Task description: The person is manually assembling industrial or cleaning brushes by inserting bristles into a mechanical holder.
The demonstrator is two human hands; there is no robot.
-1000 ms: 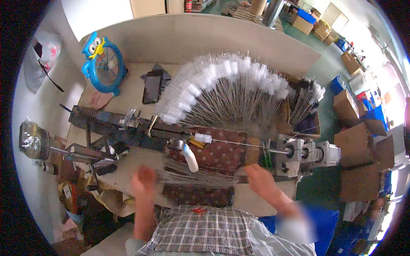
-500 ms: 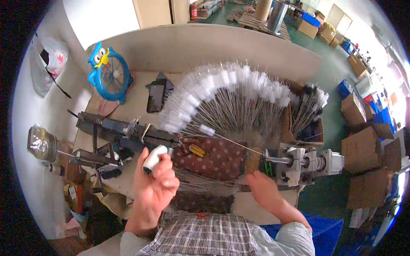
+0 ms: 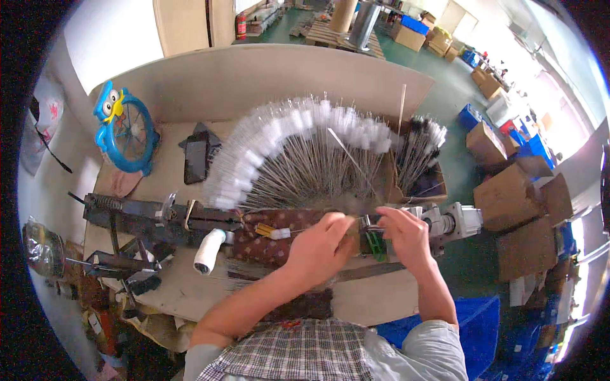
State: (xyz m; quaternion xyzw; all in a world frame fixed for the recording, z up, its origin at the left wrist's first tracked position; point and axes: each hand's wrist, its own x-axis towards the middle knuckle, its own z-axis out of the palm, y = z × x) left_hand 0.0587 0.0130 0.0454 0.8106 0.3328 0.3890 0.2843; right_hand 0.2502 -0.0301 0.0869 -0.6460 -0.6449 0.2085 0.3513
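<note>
A thin wire-stemmed brush with a white tuft (image 3: pixel 279 233) lies level over the dark dotted cloth, its stem running right beneath my left hand (image 3: pixel 324 246). That hand is slightly blurred, its fingers curled round the stem close to the metal spindle end (image 3: pixel 366 222). My right hand (image 3: pixel 408 233) is at the spindle, fingers bent over its front; what they grip is hidden. A green part (image 3: pixel 376 246) shows below, between the hands. On the bench left of the cloth (image 3: pixel 257 249) rests a white rounded handle-like piece (image 3: pixel 208 252), apart from both hands. Beside the tuft is a yellow piece (image 3: pixel 264 230).
Many white-tufted wire brushes (image 3: pixel 298 127) fan out behind the cloth. Dark-tufted ones stand in a carton (image 3: pixel 438 184) at right. A long dark metal fixture (image 3: pixel 143 216) is at left, a motor unit (image 3: pixel 460 219) at right. A phone (image 3: pixel 196 159) and blue fan (image 3: pixel 130 133) stand behind.
My left hand has put down the white handle-like piece and moved right to the brush stem. My right hand has gone up to the spindle. The whole view has shifted.
</note>
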